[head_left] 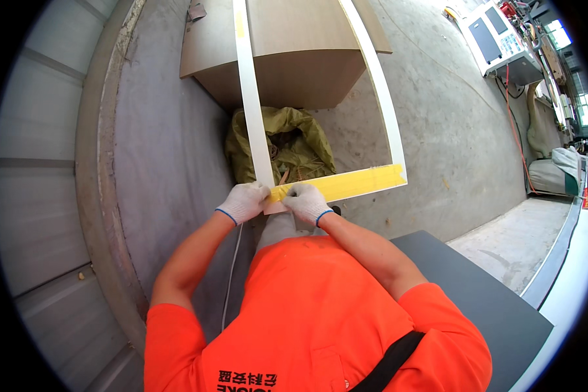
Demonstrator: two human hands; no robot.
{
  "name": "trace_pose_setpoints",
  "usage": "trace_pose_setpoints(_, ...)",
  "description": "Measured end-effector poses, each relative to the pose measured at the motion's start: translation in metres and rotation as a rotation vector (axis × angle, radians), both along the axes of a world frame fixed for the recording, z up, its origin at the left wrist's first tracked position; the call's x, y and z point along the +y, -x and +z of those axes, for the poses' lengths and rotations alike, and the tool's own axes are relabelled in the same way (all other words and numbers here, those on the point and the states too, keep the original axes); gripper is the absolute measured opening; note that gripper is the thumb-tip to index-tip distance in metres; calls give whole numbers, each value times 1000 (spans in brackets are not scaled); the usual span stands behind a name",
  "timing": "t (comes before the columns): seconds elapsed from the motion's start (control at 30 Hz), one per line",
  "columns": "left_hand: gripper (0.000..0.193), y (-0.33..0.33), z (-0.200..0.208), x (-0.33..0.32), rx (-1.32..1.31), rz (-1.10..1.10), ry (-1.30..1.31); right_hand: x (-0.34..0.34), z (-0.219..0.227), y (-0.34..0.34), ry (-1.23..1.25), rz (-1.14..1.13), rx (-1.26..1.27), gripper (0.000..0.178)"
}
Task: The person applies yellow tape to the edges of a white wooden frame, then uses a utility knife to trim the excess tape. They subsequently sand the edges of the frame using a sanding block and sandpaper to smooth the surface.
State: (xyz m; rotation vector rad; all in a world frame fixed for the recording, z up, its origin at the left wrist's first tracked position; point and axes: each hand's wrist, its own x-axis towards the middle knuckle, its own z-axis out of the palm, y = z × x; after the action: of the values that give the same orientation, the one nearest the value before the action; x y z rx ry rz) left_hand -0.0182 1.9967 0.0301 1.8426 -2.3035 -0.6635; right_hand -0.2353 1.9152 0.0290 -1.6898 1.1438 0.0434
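White frame (250, 111): near end right in front of me, long sides running away over the brown panels (307, 78). Can't tell if it actually rests on them.
Yellow tape (356, 183): stuck along the near crossbar, pretty much side to side. Its left end is the bit I'm fiddling with.
Left hand (245, 201): gloved, at the near left corner, fingers curled in with barely any gap. They touch the frame, but what's pinched underneath is hidden. I'd make this the anchor so the corner can't wobble.
Right hand (306, 202): just beside it, fingers bunched almost closed over the tape's left end. Can't tell if I've got the edge or am only pressing on it. Either way, I'd go slow and low here, small moves, even pull or pressure across the full width.
Gloves: fabric's clumsy on a thin edge imo, so fingertips over palm.
Green sack (313, 150): sits just past the crossbar, so I'd watch that loose tape doesn't snag on it.
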Motion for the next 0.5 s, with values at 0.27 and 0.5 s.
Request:
trace_pose_setpoints(0.27,18,8,-6,-5,-194,-66,-102,0,1,-1,-11,24,15,29)
trace_pose_setpoints(0.5,12,4,-6,2,-62,74,-30,0,-4,-1,34,20,3,30)
